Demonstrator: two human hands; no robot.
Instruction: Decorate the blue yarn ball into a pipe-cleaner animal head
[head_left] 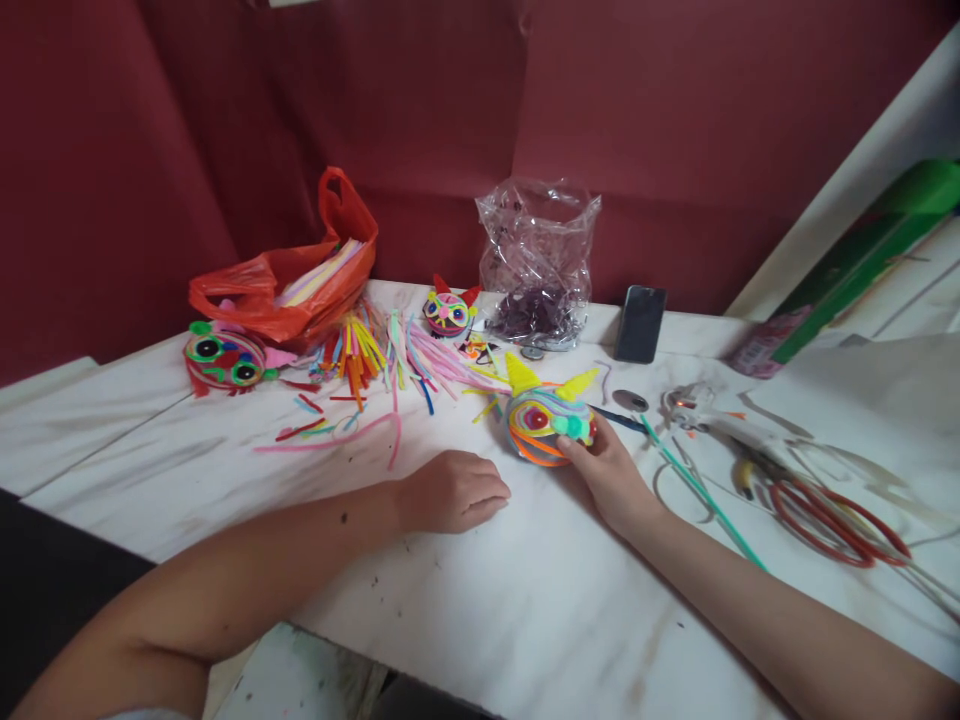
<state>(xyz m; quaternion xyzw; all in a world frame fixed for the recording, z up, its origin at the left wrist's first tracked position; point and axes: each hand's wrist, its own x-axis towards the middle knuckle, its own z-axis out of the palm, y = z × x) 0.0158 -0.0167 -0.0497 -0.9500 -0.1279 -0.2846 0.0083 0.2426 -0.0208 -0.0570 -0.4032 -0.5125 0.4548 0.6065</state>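
Observation:
My right hand (611, 475) grips a round pipe-cleaner animal head (540, 420) with yellow pointed ears, a red eye and orange stripes, its thumb across the lower front. My left hand (459, 492) rests on the marble-patterned table (465, 620) to the left of it, fingers curled together; whether anything small is inside is hidden. Just right of the held head lie dark tweezers (619, 418) and a green pipe cleaner (705, 495). A smaller finished-looking head (450, 308) with red ears stands behind, and another striped head (223, 358) lies at the far left.
A red plastic bag (300, 290) of pipe cleaners and a clear bag (536, 265) stand at the back. Loose pipe-cleaner pieces (360, 355) spread before them. Rightward are a phone (640, 323), a glue gun (712, 415), red-handled scissors (840, 520) and a green box (862, 270).

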